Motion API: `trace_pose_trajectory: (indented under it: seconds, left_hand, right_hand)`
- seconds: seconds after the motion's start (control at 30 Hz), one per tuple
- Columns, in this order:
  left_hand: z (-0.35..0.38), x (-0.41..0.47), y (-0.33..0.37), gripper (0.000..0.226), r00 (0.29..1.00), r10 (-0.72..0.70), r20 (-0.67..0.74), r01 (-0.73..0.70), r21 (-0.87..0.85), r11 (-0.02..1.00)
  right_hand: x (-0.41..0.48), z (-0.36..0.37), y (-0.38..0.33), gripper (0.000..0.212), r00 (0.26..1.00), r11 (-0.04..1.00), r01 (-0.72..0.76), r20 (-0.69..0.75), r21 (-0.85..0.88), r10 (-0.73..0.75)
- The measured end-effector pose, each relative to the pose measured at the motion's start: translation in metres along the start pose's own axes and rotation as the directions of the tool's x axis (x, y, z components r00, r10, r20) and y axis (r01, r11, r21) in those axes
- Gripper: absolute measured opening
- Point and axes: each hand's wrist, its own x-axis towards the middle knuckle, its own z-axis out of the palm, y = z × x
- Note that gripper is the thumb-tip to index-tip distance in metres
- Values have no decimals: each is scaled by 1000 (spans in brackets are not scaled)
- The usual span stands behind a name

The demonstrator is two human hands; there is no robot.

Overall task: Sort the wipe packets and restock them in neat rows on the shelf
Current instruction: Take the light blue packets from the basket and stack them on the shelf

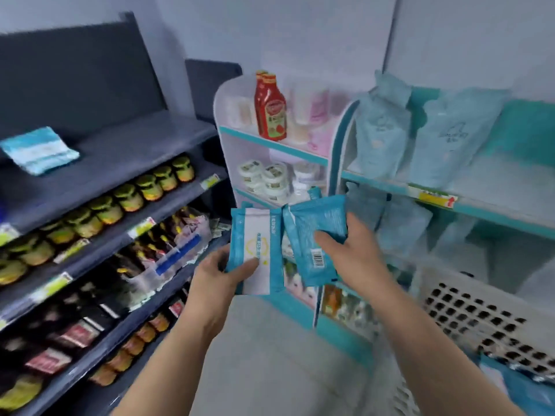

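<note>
Wipe packets in blue wrap are held up in front of the rounded end rack [223, 94], level with its lower tiers. The white-panelled packet [258, 250] stands upright in the left hand [216, 274], with the thumb across its face and the fingers curled round its lower left edge. Just beside it, the barcode-side packet [312, 235] is tilted. The right hand [351, 247] pinches it with one digit on the printed face and the others hidden behind. A third packet [40, 150] lies flat, well to the left of the rack, on the top board of the dark shelf [120, 151].

A ketchup bottle [270, 109] stands on the rack's top tier with another close behind it. The pale packs next to it are too blurred to name. Stacked white tubs [264, 178] fill the tier below, and the held packets cover much of what sits lower.

Left of the rack, dark-lidded jars [129, 196] line the dark shelf's second board. Right of the rack stand pale blue pouches [387, 127]. Lower right, a perforated basket [480, 310] is cut off by the frame edge. The packet lettering is unreadable.
</note>
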Motion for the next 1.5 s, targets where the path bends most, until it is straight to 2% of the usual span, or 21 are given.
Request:
trace_pose_trajectory:
  seconds: [0.2, 0.43, 0.5, 0.73, 0.83, 0.97, 1.1, 1.17, 1.23, 1.3, 1.4, 1.5]
  left_hand:
    - [-163, 35, 48, 30, 950, 82, -301, -94, -23, 995]
    - [-292, 91, 71, 42, 856, 129, -501, -153, -7, 988]
    - [-315, 113, 77, 46, 849, 125, -513, -155, -14, 988]
    - [-365, 218, 107, 35, 813, 128, -568, -165, -13, 986]
    - [-378, 262, 128, 38, 805, 91, -586, -168, -78, 983]
    - [-395, 315, 147, 30, 808, 135, -573, -210, -66, 976]
    - [-415, 359, 149, 18, 817, 119, -564, -196, -77, 978]
    - [-426, 378, 146, 24, 836, 102, -539, -170, -78, 982]
    - [-435, 394, 145, 37, 883, 76, -464, -128, -81, 989]
    - [-438, 407, 148, 33, 909, 49, -413, -87, -74, 993]
    - [-444, 424, 150, 25, 871, 24, -492, -56, -50, 997]
    - [-457, 435, 144, 22, 791, -7, -612, -53, -80, 995]
  right_hand:
    - [33, 160, -79, 15, 986, 992, 109, 118, 64, -116]
    - [84, 303, -129, 17, 934, 986, 158, 314, 63, -169]
    - [104, 334, -137, 16, 914, 984, 158, 366, 79, -176]
    - [210, 432, -165, 15, 826, 978, 71, 538, 196, -168]
    - [260, 470, -178, 14, 753, 967, -33, 643, 253, -143]
    - [316, 517, -190, 17, 668, 937, -164, 734, 308, -124]
    - [357, 557, -190, 18, 613, 932, -230, 786, 281, -86]
    - [372, 572, -190, 16, 601, 932, -240, 795, 273, -78]
    - [386, 586, -192, 18, 592, 946, -194, 800, 259, -97]
    - [396, 598, -193, 22, 554, 963, -135, 824, 232, -120]
    - [404, 617, -197, 23, 474, 977, -119, 875, 174, -98]
    - [418, 632, -197, 22, 475, 981, -154, 880, 118, -31]
